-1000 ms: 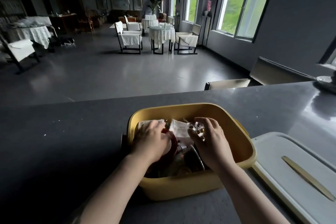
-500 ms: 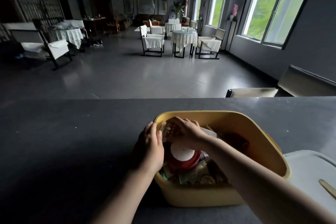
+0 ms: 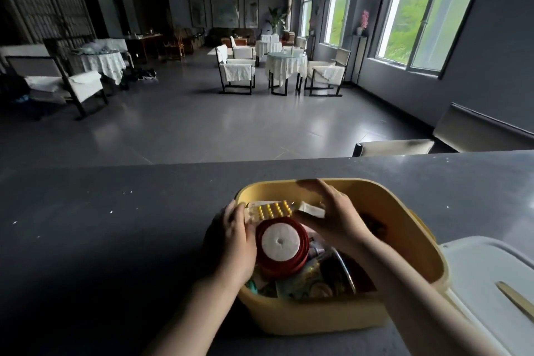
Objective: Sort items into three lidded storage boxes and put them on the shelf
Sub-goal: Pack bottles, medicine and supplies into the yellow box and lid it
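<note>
An open yellow storage box [image 3: 404,228] stands on the dark counter, filled with mixed small items. On top lies a red ribbon spool [image 3: 278,243] with a white centre. My left hand [image 3: 238,240] is at the box's left rim and pinches the left end of a blister pack of yellow pills [image 3: 271,209]. My right hand [image 3: 332,220] hovers over the box's middle, thumb and fingers pinching a small white packet [image 3: 312,209] just right of the blister pack. Other items below are half hidden.
The box's white lid [image 3: 476,269] with a gold handle [image 3: 517,298] lies flat on the counter [image 3: 115,225] to the right. Beyond the counter's far edge is a chair back [image 3: 398,147] and a dining room with tables and chairs.
Both hands have come up from among the items to the box's left side. The blister pack and white packet now show between them, and the red spool is uncovered.
</note>
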`<state>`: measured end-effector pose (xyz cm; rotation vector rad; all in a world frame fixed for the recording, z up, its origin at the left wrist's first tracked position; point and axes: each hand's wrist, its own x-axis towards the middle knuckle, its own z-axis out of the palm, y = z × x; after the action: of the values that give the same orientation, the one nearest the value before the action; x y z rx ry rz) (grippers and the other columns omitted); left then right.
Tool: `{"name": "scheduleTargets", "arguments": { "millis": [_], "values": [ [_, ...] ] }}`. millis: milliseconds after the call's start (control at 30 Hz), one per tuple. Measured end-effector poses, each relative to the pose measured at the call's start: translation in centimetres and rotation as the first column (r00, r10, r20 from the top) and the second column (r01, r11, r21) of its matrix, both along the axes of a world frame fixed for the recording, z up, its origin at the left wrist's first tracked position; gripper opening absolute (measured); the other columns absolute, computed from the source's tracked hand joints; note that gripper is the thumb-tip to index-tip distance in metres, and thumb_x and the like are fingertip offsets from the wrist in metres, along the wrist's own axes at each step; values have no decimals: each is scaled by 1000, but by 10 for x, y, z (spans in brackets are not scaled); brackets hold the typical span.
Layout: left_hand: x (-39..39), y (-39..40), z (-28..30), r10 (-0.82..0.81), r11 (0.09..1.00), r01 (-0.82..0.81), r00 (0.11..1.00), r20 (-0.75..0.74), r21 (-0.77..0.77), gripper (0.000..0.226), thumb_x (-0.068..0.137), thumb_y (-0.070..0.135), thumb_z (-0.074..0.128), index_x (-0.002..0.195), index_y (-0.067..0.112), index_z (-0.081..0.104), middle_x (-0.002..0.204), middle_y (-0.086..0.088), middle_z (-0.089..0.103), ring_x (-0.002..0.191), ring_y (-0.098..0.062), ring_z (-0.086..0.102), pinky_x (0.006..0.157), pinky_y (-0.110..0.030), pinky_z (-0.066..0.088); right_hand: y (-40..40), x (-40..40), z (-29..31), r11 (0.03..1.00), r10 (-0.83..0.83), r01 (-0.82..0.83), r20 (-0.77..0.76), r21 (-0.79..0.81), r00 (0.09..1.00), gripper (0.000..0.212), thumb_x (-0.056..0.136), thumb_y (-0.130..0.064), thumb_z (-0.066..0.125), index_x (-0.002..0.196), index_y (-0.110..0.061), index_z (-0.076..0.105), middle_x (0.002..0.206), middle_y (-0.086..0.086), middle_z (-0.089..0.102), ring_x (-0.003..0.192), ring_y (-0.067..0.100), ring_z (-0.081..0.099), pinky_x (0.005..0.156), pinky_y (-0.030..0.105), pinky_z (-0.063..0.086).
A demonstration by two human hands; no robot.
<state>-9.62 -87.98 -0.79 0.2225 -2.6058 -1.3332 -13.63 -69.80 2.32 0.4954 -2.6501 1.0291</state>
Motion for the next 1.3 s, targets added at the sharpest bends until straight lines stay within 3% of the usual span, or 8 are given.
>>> {"name": "scheduleTargets", "arguments": {
  "millis": [67, 200, 400, 600, 867, 967, 1100, 1300],
  "values": [
    [14, 19, 3, -103, 994, 98, 989, -110, -45, 47, 99, 23, 40, 146, 23, 31, 156, 6, 16, 145, -11, 11, 119, -34, 14, 19, 32, -6, 989, -147, 145, -65, -42, 987, 50, 77, -36, 73, 122, -33, 53, 117, -15, 61, 111, 11, 55, 94, 41, 46],
    [24, 75, 20, -334, 908, 231, 902, -272, -349, 43, 98, 33, 42, 140, 25, 43, 146, 9, 39, 137, -10, 30, 115, -33, 25, 54, 72, -11, 914, -403, 403, -167, -34, 900, 46, 81, -36, 70, 124, -27, 55, 120, -11, 61, 118, 14, 50, 98, 35, 42],
    [11, 210, 49, -664, 733, 527, 691, -286, -430, 48, 92, 41, 37, 135, 22, 47, 139, 3, 49, 128, -15, 41, 108, -31, 30, 144, 117, -8, 625, -780, 756, -121, -193, 614, 54, 82, -29, 69, 132, -20, 51, 132, 0, 55, 124, 22, 45, 102, 36, 35],
    [-16, 365, 24, -881, 382, 729, 474, 16, -568, 44, 93, 36, 46, 134, 22, 45, 137, -4, 48, 125, -25, 45, 104, -35, 31, 234, 181, -44, 323, -944, 944, 45, -69, 326, 72, 85, -42, 63, 146, -21, 32, 149, 0, 37, 137, 20, 29, 110, 35, 26],
    [-84, 417, -49, -738, 72, 720, 504, 448, -690, 52, 95, 44, 39, 141, 22, 34, 147, -3, 32, 132, -26, 34, 104, -46, 34, 291, 227, -116, 162, -943, 980, 312, 120, 117, 93, 83, -64, 51, 149, -30, -5, 159, 2, 2, 145, 22, 2, 115, 41, 14],
    [-96, 412, -65, -693, 103, 794, 489, 529, -599, 58, 95, 48, 39, 145, 22, 24, 150, -6, 26, 136, -30, 27, 108, -48, 30, 296, 232, -134, 130, -917, 981, 394, 142, 64, 106, 81, -67, 51, 150, -18, -13, 159, 5, -8, 146, 24, -3, 116, 39, 10],
    [-99, 412, -73, -596, 280, 826, 549, 586, -489, 69, 95, 50, 40, 148, 12, 19, 149, -17, 29, 136, -39, 28, 110, -45, 26, 297, 235, -146, 116, -888, 988, 456, 105, 56, 110, 80, -66, 54, 150, -9, -8, 160, 5, -5, 146, 24, 4, 115, 37, 15],
    [-108, 418, -63, -601, 482, 835, 537, 593, -267, 68, 94, 55, 39, 145, 10, 30, 148, -14, 37, 136, -35, 32, 112, -45, 26, 297, 234, -151, 109, -883, 994, 455, -31, 111, 106, 82, -50, 65, 151, -9, -5, 160, 6, -4, 146, 24, 3, 116, 34, 10]
  ]
}}
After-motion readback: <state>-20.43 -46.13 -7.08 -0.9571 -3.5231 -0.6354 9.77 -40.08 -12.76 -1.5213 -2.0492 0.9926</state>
